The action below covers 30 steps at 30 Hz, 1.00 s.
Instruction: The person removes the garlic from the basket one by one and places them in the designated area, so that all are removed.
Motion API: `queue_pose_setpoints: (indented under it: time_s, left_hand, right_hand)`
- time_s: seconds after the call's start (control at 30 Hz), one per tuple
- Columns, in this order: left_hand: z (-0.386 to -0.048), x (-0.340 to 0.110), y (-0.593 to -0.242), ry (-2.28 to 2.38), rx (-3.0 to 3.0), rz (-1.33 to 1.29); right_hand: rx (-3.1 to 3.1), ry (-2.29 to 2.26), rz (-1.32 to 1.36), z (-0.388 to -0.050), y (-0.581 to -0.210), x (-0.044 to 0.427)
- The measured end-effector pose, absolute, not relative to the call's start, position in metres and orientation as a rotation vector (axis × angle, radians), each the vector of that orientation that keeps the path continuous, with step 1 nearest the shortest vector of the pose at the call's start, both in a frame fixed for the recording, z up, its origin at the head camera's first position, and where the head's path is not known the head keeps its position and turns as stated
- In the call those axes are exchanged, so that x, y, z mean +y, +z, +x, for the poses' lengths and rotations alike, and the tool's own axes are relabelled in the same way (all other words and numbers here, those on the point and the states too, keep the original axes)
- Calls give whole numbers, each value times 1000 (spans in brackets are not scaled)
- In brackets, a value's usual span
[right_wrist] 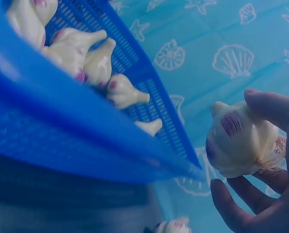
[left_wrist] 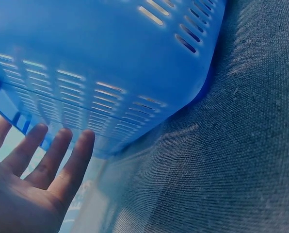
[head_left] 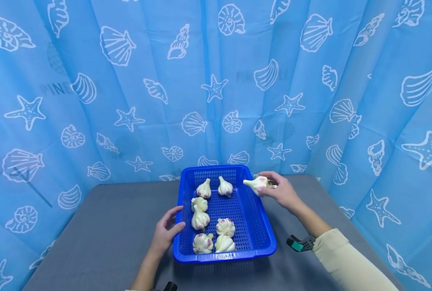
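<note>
My right hand (head_left: 281,192) pinches a garlic bulb (head_left: 257,184) between thumb and fingers, above the right rim of a blue plastic basket (head_left: 263,226). In the right wrist view the held garlic bulb (right_wrist: 239,141) shows purple streaks and a tuft of roots. Against the basket's left side rests my left hand (head_left: 164,232), thumb and fingertips at the rim. The left wrist view has its fingers (left_wrist: 79,160) fairly straight beside the slotted outer wall (left_wrist: 110,58). Several white and purple garlic bulbs (head_left: 200,220) lie in the basket, mostly along its left and near sides.
Another garlic bulb (right_wrist: 174,226) lies outside the basket, partly cut off in the right wrist view. The basket stands on a grey cloth-covered table (head_left: 128,218). A blue shell-patterned curtain (head_left: 216,101) hangs behind and along both sides.
</note>
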<state>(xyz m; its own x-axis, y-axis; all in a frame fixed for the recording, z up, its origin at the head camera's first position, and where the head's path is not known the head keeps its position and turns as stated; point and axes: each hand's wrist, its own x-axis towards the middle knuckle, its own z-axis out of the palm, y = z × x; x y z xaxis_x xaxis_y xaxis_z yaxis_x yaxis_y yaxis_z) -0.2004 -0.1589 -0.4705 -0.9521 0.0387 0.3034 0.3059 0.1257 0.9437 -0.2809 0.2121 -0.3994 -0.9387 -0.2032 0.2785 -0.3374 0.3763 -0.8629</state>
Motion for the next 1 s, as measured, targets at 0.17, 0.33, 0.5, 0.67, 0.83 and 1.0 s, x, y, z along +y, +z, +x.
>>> queue_pose_setpoints:
  time_s: [0.17,0.33,0.5,0.67,0.83,1.0]
  left_hand:
    - [-199,-159,-469,-1925,-2195,-344]
    - [-203,-160,-476,-1925,-2175,-357]
    - [-202,-159,-473,-1929,-2177,-355]
    - [-201,-159,-471,-1920,-2185,-356]
    - [-212,-162,-489,-1921,-2158,-352]
    - [-219,-165,-503,-1931,-2141,-355]
  right_hand:
    - [-2493,1634,466,-278,-407,223]
    - [-2512,1658,384,-275,-416,234]
    - [-2513,1663,308,-275,-427,245]
    - [-2507,1650,224,-274,-436,255]
    - [-2514,1607,151,-274,-444,266]
    - [-2546,1502,51,-278,-457,281]
